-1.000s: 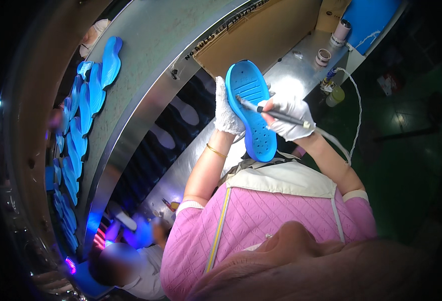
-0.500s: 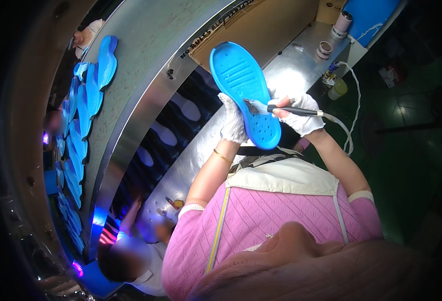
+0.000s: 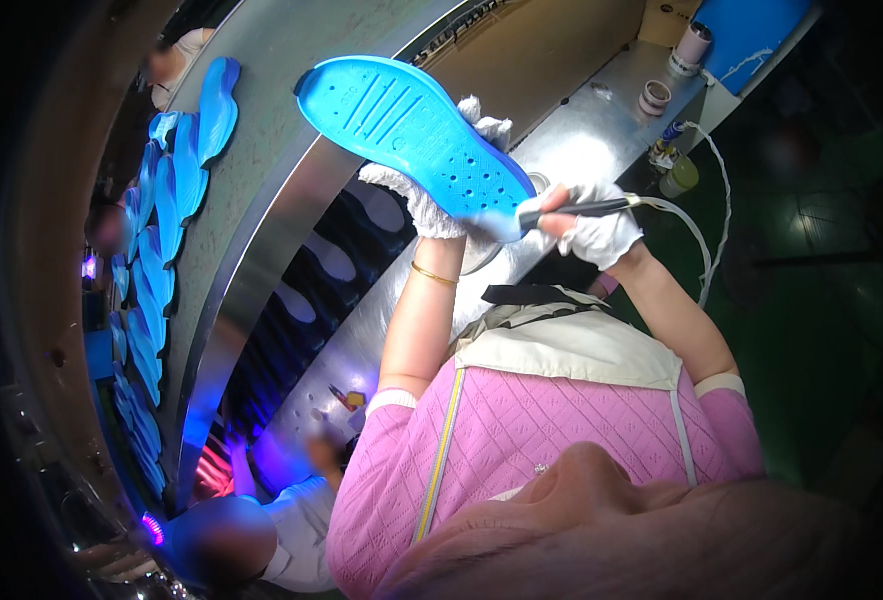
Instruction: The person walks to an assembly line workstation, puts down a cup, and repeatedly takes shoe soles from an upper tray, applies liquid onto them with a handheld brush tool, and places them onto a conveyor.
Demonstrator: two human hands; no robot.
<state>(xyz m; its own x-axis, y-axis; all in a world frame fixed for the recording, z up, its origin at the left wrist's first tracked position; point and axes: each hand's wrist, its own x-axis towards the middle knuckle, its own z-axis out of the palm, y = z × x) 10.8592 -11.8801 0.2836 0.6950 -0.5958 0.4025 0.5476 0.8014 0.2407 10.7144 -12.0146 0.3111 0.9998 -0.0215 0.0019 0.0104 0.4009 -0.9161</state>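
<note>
My left hand (image 3: 431, 195), in a white glove, holds a bright blue shoe sole (image 3: 411, 135) up from underneath, its ridged and dotted face toward me and its toe pointing up-left. In my gloved right hand (image 3: 596, 230) is a thin brush-like tool (image 3: 581, 208) with a white hose (image 3: 696, 235) trailing off to the right. The tool's tip touches the heel end of the sole. Both hands are raised above a metal bench (image 3: 581, 140).
Small cups and a jar (image 3: 676, 175) stand on the bench at upper right by a blue panel (image 3: 751, 30). A curved conveyor (image 3: 301, 290) with dark sole-shaped slots runs down the left; a row of blue soles (image 3: 161, 220) lies beyond it. Another person (image 3: 261, 530) works at lower left.
The blue sole has swung from pointing downward to lying nearly flat with its toe up-left, and it has risen. My right hand and tool have stayed at the heel end.
</note>
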